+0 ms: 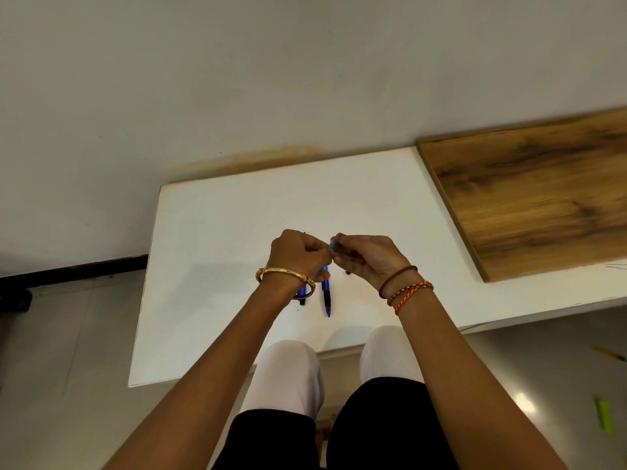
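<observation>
Both hands meet in the middle of the frame, held up over the white surface (pixel 217 232). The left hand (pixel 298 256) and the right hand (pixel 366 261) curl their fingers tight round a small grey-blue pen piece (pixel 333 246). Each pinches one end, most likely to twist or pull it. A blue pen (pixel 326 295) lies on the surface just below them, close and easy to grab. A wooden board (pixel 529 198) sits at the upper right.

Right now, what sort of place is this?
Probably a plain indoor desk spot, an office or classroom: white table against a bare wall, blue pen on it, tiled floor.
</observation>
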